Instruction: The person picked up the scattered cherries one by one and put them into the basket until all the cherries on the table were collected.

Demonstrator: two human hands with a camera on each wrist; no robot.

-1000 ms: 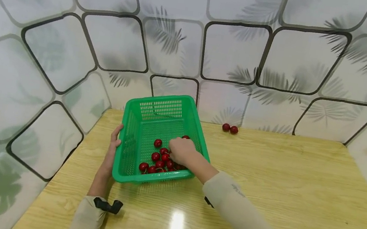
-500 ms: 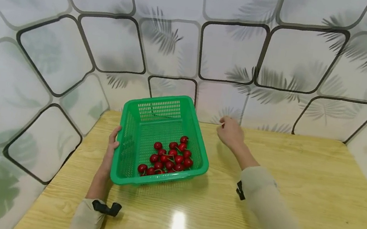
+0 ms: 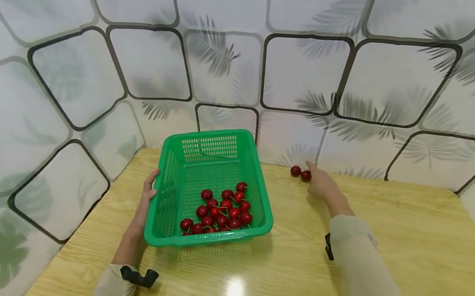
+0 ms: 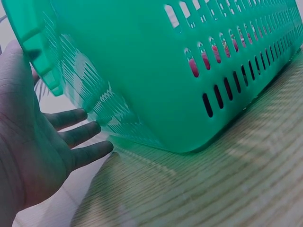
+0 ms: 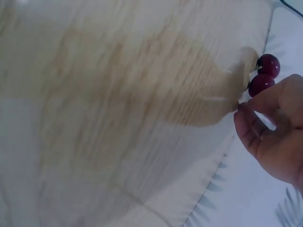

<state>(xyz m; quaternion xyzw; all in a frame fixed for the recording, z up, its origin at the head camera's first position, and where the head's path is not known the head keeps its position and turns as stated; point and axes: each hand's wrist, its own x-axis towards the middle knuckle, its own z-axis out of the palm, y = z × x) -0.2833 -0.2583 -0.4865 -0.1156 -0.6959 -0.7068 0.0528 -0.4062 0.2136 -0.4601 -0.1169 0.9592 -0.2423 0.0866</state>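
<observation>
A green plastic basket (image 3: 217,158) with slotted walls stands on the table, several red cherries (image 3: 226,206) gathered in its near right part. My left hand (image 3: 143,205) is at the basket's left side, its fingertips right at the rim. In the left wrist view, three fingers of that hand (image 4: 42,142) are extended beside the wall. Near the table's back edge lie two dark red cherries (image 3: 300,173), side by side. Just right of them is my right hand (image 3: 325,188), its index finger reaching forward. The right wrist view has its bent fingers (image 5: 246,125) close against the nearer cherry (image 5: 260,85).
The wood-patterned table (image 3: 378,251) extends to the right and toward me. A pale wall covering (image 3: 303,76) with dark outlines and leaf prints rises behind the table's back edge and along the left.
My right hand has gone from inside the basket to the two cherries at the back, covered them, then shifted slightly right, so they show again. My left hand stays at the basket.
</observation>
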